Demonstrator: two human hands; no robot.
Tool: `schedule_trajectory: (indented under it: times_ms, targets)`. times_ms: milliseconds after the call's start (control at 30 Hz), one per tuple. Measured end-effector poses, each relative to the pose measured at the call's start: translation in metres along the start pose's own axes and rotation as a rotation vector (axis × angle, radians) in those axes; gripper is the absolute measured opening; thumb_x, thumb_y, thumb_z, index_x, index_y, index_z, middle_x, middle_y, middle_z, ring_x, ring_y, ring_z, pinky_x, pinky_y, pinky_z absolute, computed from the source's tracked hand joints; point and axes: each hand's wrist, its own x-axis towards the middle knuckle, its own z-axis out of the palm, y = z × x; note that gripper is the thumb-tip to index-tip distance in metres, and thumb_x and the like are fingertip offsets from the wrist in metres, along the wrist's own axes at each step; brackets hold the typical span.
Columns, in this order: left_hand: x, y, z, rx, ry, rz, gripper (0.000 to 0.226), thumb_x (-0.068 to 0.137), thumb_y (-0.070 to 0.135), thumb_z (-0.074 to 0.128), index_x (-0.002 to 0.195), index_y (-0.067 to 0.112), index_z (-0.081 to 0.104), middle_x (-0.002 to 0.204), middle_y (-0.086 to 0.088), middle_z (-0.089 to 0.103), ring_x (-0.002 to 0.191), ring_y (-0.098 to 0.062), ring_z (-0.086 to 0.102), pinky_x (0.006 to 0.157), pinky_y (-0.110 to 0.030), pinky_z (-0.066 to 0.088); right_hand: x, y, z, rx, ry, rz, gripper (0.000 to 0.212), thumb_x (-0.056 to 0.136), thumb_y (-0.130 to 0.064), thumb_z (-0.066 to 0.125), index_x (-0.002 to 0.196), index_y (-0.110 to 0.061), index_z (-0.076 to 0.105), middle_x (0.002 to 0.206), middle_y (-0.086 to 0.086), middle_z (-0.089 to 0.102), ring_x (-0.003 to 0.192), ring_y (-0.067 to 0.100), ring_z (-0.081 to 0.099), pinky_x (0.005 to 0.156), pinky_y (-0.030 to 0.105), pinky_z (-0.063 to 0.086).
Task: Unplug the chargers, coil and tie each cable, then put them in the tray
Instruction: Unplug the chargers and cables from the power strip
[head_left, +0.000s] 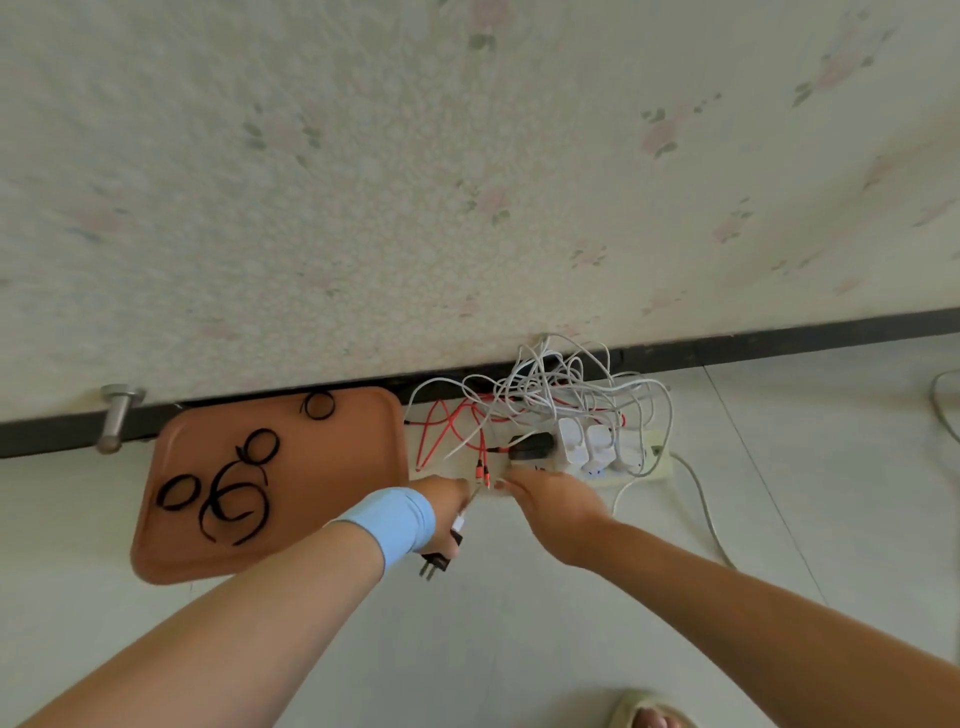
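On the floor by the wall lies a white power strip (636, 470) with a black charger (530, 446) and white chargers (584, 441) plugged in. Tangled white cables (561, 384) and a red cable (441, 431) pile over it. My left hand (448, 501), with a blue wristband, grips an unplugged black charger (435, 564) whose prongs point down. My right hand (550, 501) reaches palm down to the strip's near edge, its fingertips at the red cable's connector ends (483, 473); whether it pinches them is hidden. The orange tray (332, 467) lies to the left.
Several black cable ties (234, 501) lie loose in the tray. A metal door stop (117, 415) sticks out of the dark skirting board at the left. A white lead (701, 499) runs right from the strip over pale floor tiles. A sandalled foot (649, 714) shows at the bottom.
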Motion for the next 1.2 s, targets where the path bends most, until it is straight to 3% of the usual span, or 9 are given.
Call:
schedule_trajectory:
  times_ms: [167,233,333,433,567,667,867,1067,1200]
  targets:
    - [0.016,0.006,0.027,0.259,-0.140,0.042,0.036,0.092,0.007,0.059,0.127,0.002,0.056,0.108,-0.014,0.061,0.083,-0.029,0.057,0.068,-0.031,0.041,0.010,0.026,0.019,-0.258,-0.250,0.065,0.038,0.105,-0.017,0.034,0.131,-0.025,0.060,0.132,0.001,0.062,0.116,0.025,0.059,0.087,0.033,0.049]
    - [0.025,0.007,0.033,0.269,-0.136,0.043,0.033,0.090,0.007,0.060,0.123,0.004,0.060,0.110,-0.012,0.063,0.080,-0.026,0.055,0.067,-0.031,0.043,0.014,0.028,0.021,-0.338,-0.285,0.065,0.037,0.103,-0.013,0.036,0.128,-0.019,0.062,0.126,0.004,0.064,0.110,0.027,0.061,0.086,0.035,0.051]
    - [0.034,0.010,0.032,0.272,-0.089,0.067,0.036,0.094,0.012,0.056,0.130,0.009,0.056,0.127,-0.010,0.059,0.099,-0.028,0.061,0.076,-0.032,0.046,0.018,0.024,0.020,-0.446,-0.263,0.034,0.029,0.101,-0.010,0.040,0.118,-0.014,0.064,0.115,0.007,0.064,0.098,0.028,0.061,0.075,0.034,0.049]
    - [0.037,0.017,0.016,0.207,0.143,0.154,0.033,0.096,0.010,0.049,0.128,0.011,0.058,0.123,-0.012,0.058,0.105,-0.034,0.061,0.081,-0.036,0.048,0.015,0.020,0.011,-0.430,-0.108,-0.059,0.031,0.102,-0.015,0.041,0.128,-0.018,0.059,0.117,0.007,0.062,0.105,0.031,0.063,0.078,0.037,0.049]
    - [0.042,0.027,-0.008,0.002,0.513,0.290,0.026,0.092,0.006,0.050,0.115,0.011,0.061,0.115,-0.010,0.059,0.103,-0.032,0.060,0.079,-0.037,0.049,0.010,0.026,-0.008,-0.308,0.432,-0.256,0.011,0.085,-0.011,0.060,0.091,-0.014,0.068,0.089,0.005,0.062,0.079,0.030,0.063,0.062,0.035,0.047]
    - [0.052,0.035,-0.018,0.055,0.653,0.341,0.039,0.092,0.006,0.053,0.130,0.012,0.054,0.126,-0.008,0.055,0.118,-0.027,0.050,0.094,-0.038,0.046,0.014,0.042,-0.022,-0.305,0.577,-0.186,0.020,0.081,-0.013,0.067,0.101,-0.016,0.067,0.102,0.004,0.060,0.092,0.027,0.059,0.082,0.039,0.053]
    - [0.079,0.048,-0.025,0.254,0.635,0.210,0.053,0.091,0.016,0.063,0.141,0.015,0.046,0.146,-0.008,0.043,0.134,-0.028,0.039,0.108,-0.041,0.040,0.019,0.052,-0.045,-0.316,0.321,-0.033,0.067,0.086,-0.034,0.063,0.147,-0.021,0.037,0.148,0.007,0.040,0.136,0.029,0.039,0.115,0.041,0.036]
    - [0.088,0.063,-0.032,0.190,0.587,0.066,0.046,0.092,0.020,0.062,0.137,0.015,0.049,0.143,-0.010,0.041,0.135,-0.030,0.033,0.109,-0.040,0.036,0.030,0.060,-0.056,-0.308,0.053,-0.008,0.084,0.081,-0.041,0.074,0.150,-0.022,0.030,0.151,0.003,0.041,0.139,0.029,0.038,0.114,0.047,0.037]
    - [0.089,0.065,-0.039,0.232,0.584,0.083,0.034,0.092,0.005,0.057,0.126,0.010,0.058,0.130,-0.012,0.051,0.126,-0.032,0.041,0.097,-0.039,0.045,0.035,0.058,-0.049,-0.358,0.082,0.016,0.079,0.087,-0.032,0.077,0.149,-0.018,0.031,0.150,0.004,0.043,0.137,0.027,0.041,0.109,0.043,0.043]
